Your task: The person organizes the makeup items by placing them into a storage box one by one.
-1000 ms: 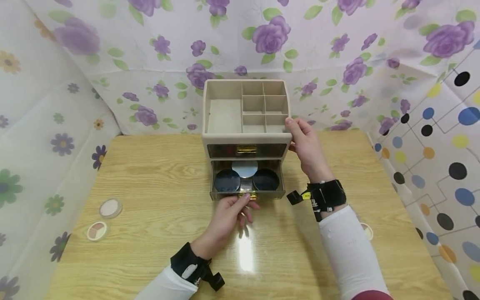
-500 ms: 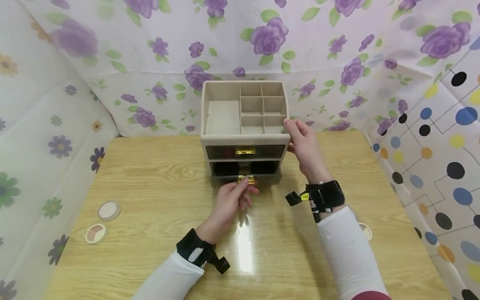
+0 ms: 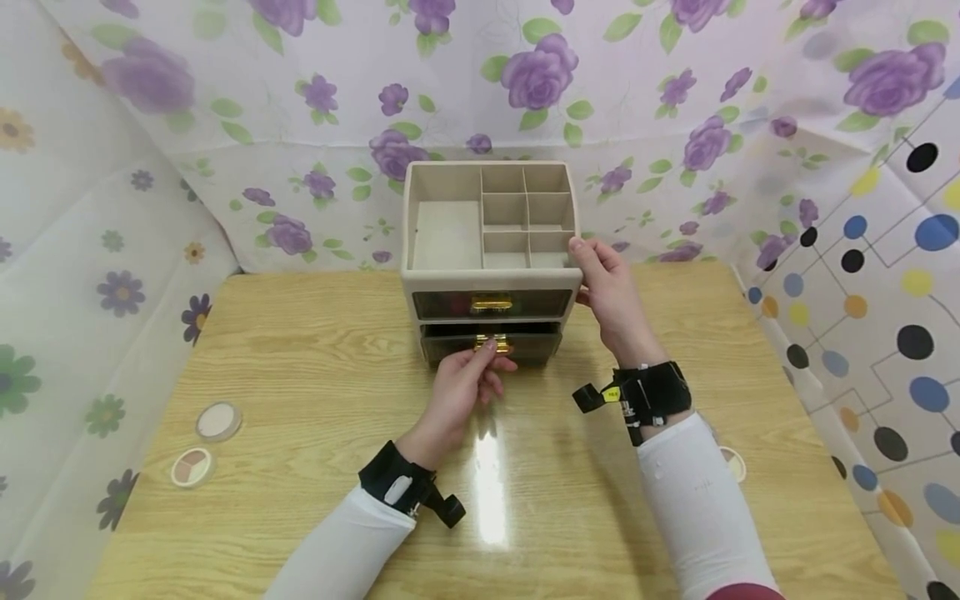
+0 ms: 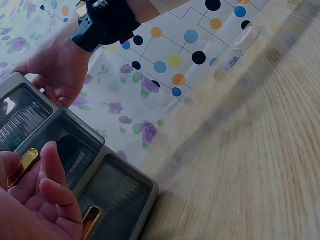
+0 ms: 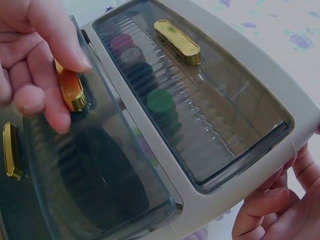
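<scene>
Gold handle (image 5: 74,92) (drawer (image 3: 534,348) ajar) lies between left fingers (image 5: 57,117).

"Where does the drawer organizer (image 3: 491,273) stand?"

"Toward the far edge of the table (image 3: 300,358), the cloth backdrop (image 3: 300,83) behind it."

"And the hands?"

"The left hand (image 3: 453,393) before it, at the handle (image 3: 492,340) of the middle drawer (image 3: 528,348); the right hand (image 3: 618,302) against its right side."

"Elsewhere?"

"Two compacts (image 3: 218,422) lie at left, another compact (image 3: 735,463) at right, partly behind the right sleeve (image 3: 701,500)."
</scene>
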Available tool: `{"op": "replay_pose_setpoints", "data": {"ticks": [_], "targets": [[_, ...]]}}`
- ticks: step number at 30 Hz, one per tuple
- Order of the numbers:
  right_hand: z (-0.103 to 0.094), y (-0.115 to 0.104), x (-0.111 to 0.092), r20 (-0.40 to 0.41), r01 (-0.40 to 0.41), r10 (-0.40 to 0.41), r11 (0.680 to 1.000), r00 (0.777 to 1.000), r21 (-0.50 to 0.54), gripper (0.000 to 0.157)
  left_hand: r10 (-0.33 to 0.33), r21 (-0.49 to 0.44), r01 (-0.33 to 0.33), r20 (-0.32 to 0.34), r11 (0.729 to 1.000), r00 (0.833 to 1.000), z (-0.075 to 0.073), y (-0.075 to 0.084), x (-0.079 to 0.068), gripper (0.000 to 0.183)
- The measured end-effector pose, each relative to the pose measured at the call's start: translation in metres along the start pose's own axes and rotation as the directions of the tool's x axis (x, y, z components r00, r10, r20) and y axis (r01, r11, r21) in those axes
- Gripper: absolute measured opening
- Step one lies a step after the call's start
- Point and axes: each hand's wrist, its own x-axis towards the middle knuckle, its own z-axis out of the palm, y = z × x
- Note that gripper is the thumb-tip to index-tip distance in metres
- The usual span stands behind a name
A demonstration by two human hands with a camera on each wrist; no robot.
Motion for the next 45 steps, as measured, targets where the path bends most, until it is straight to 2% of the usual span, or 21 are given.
{"op": "replay_pose_setpoints", "data": {"ticks": [9, 19, 24, 37, 45], "targets": [[0.0, -0.001, 0.0, 0.007, 0.004, -0.004, 1.0, 1.0, -0.012, 0.03, -0.016, 0.012, 0.017, -0.014, 1.0, 1.0, 0.0, 0.002, 0.011, 0.044], [0.001, -0.002, 0.0, 0.009, 0.016, -0.016, 1.0, 1.0, -0.009, 0.029, 0.021, 0.003, -0.021, -0.028, 1.0, 0.999, 0.001, 0.001, 0.016, 0.043], [0.0, -0.001, 0.0, 0.008, 0.009, -0.008, 1.0, 1.0, -0.011, 0.028, 0.013, -0.009, -0.013, -0.026, 1.0, 1.0, 0.0, 0.0, 0.019, 0.04], [-0.001, -0.002, 0.0, 0.007, 0.013, -0.013, 1.0, 1.0, -0.007, 0.031, 0.036, 0.007, -0.036, -0.028, 0.999, 0.999, 0.001, 0.0, 0.02, 0.04], [-0.001, -0.002, -0.003, 0.003, 0.004, -0.004, 1.0, 1.0, -0.011, 0.03, 0.029, 0.007, -0.029, -0.016, 1.0, 0.999, 0.0, -0.001, 0.019, 0.039]]}}
